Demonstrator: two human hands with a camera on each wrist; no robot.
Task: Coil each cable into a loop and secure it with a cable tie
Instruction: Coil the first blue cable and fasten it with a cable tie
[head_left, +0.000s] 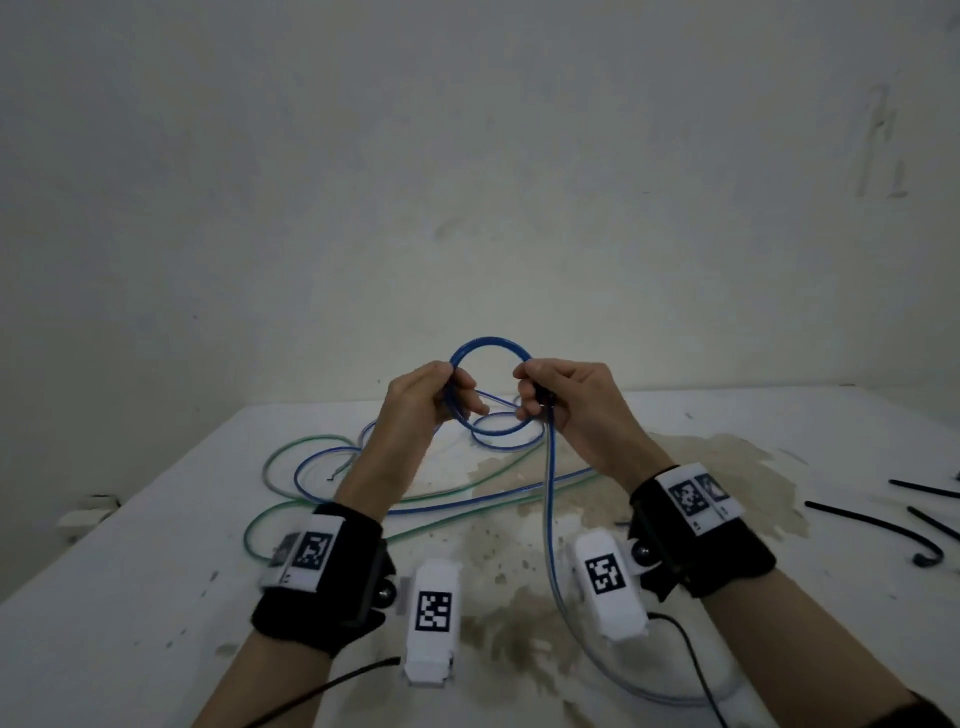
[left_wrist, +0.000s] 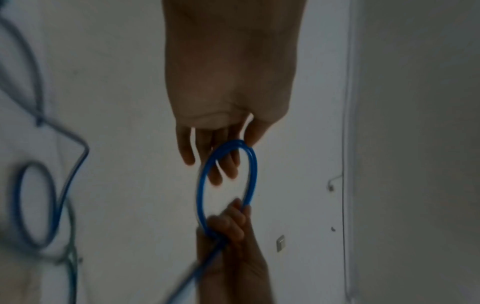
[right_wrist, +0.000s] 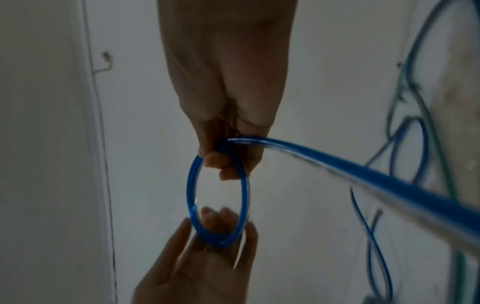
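Holding a small blue coil (head_left: 490, 387) up above the table (head_left: 156, 545), both hands face each other with the loop standing upright between them. The left hand (head_left: 422, 400) has the loop's left side between thumb and fingers; from the wrist views its fingers (left_wrist: 223, 164) reach through the ring fairly straight, and the thumb lies on the outer side, so the hold looks like a light pinch. The right hand (head_left: 566, 402) is curled round the loop's right side, fingers (right_wrist: 221, 160) folded over the strands. From that fist the blue cable's free length (head_left: 549, 493) drops to the table, curves toward the near edge and passes between the two wrist cameras. More of the blue cable (head_left: 332, 467) lies in loose turns on the table behind the hands, tangled with a green cable (head_left: 275, 512). Brown stains (head_left: 727, 467) mark the table under and right of the hands. Far right, apart from the cables, lie several black ties (head_left: 872, 525), one with a hooked end.
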